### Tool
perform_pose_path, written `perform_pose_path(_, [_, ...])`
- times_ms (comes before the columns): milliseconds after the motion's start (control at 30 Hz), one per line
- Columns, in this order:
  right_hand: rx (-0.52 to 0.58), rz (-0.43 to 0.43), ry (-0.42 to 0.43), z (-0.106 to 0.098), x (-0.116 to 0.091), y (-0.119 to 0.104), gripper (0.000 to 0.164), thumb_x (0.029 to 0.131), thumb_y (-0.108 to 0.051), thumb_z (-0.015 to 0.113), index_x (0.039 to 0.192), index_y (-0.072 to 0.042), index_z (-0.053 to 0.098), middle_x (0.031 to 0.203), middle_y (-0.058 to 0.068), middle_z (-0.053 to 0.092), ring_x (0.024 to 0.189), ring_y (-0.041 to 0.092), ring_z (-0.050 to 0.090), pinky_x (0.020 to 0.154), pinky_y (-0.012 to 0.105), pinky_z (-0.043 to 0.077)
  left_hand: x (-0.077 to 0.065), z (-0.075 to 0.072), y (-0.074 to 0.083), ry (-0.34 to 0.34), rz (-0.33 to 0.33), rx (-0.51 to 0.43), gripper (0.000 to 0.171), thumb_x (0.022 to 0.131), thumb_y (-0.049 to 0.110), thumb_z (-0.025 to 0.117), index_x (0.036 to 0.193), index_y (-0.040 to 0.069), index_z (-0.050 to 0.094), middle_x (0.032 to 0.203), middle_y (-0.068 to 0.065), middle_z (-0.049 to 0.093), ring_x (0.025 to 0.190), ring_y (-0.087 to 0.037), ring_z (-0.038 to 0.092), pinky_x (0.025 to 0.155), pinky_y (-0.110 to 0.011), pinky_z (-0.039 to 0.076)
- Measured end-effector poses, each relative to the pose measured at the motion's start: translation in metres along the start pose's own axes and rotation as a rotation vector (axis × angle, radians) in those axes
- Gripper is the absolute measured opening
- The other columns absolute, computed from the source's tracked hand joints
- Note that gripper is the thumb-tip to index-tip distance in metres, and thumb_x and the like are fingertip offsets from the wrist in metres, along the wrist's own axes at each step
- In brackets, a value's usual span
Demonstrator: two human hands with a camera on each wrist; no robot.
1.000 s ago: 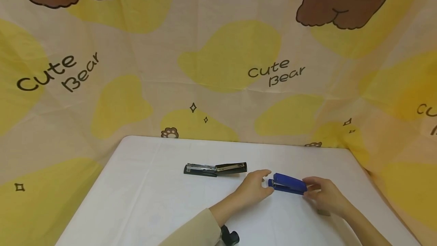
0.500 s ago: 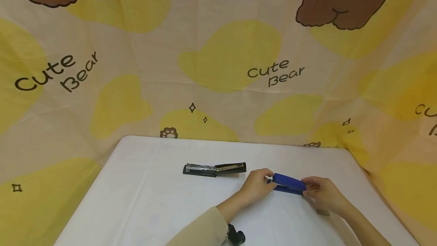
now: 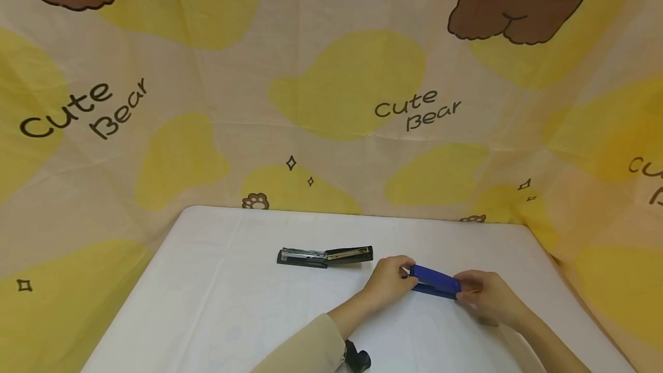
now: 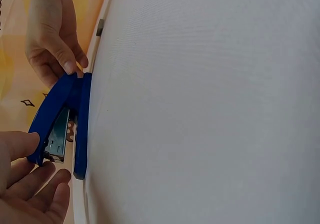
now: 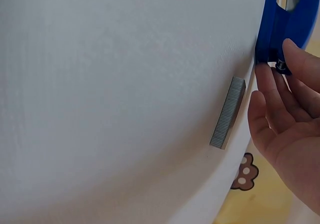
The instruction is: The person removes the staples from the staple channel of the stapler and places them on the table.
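Observation:
A blue stapler (image 3: 435, 282) is held between both hands over the white table. At its front end, my left hand (image 3: 388, 284) pinches the upper arm, the thumb on its top in the left wrist view. That view shows the stapler (image 4: 52, 109) with its arm raised off the base and the metal magazine visible between them. My right hand (image 3: 494, 298) grips the hinge end; in the right wrist view its thumb lies on the blue top and fingers reach round the end. A strip of staples (image 5: 229, 113) lies on the table near the right hand.
A black stapler (image 3: 326, 256), folded wide apart, lies farther back, left of the hands. The white table (image 3: 233, 315) ends at a patterned cloth (image 3: 331, 102) behind. A black device (image 3: 357, 357) sits at the left sleeve.
My left hand has come in from just beside the blue stapler and taken hold of its front end. The stapler and right hand have shifted slightly left and nearer.

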State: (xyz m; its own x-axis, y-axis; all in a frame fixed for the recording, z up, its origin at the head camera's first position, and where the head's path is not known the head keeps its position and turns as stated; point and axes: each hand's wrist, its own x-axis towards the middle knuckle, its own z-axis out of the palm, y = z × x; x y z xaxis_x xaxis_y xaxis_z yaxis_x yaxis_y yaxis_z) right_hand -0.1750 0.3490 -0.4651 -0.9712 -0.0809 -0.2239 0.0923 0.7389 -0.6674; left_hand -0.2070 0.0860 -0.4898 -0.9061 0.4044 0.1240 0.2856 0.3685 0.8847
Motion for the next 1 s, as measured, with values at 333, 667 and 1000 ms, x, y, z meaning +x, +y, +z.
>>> perform_pose_path(333, [0.015, -0.019, -0.004, 0.004, -0.003, -0.001, 0.040, 0.088, -0.005, 0.081, 0.126, 0.003, 0.069, 0.105, 0.007, 0.074, 0.096, 0.023, 0.068, 0.079, 0.032, 0.058, -0.008, -0.003, 0.001, -0.013, -0.008, -0.018, 0.031, 0.091, 0.008, 0.079, 0.121, 0.002, 0.074, 0.107, -0.003, 0.076, 0.085, -0.002, 0.065, 0.074, -0.020, 0.052])
perform_pose_path(667, [0.033, -0.018, -0.023, 0.008, -0.006, -0.007, 0.042, 0.088, -0.003, 0.081, 0.127, 0.005, 0.067, 0.106, 0.007, 0.074, 0.095, 0.022, 0.068, 0.078, 0.032, 0.058, -0.016, -0.007, -0.001, -0.018, 0.018, -0.032, 0.030, 0.089, 0.005, 0.080, 0.117, 0.000, 0.074, 0.103, -0.004, 0.076, 0.082, 0.000, 0.064, 0.072, -0.019, 0.051])
perform_pose_path(1000, [0.055, 0.036, -0.033, 0.015, -0.008, -0.012, 0.042, 0.087, -0.003, 0.082, 0.126, 0.003, 0.068, 0.106, 0.007, 0.074, 0.095, 0.022, 0.067, 0.074, 0.033, 0.057, -0.024, -0.016, -0.003, -0.054, -0.001, -0.026, 0.026, 0.088, 0.007, 0.082, 0.112, 0.002, 0.074, 0.098, 0.001, 0.074, 0.084, -0.004, 0.064, 0.075, -0.020, 0.051])
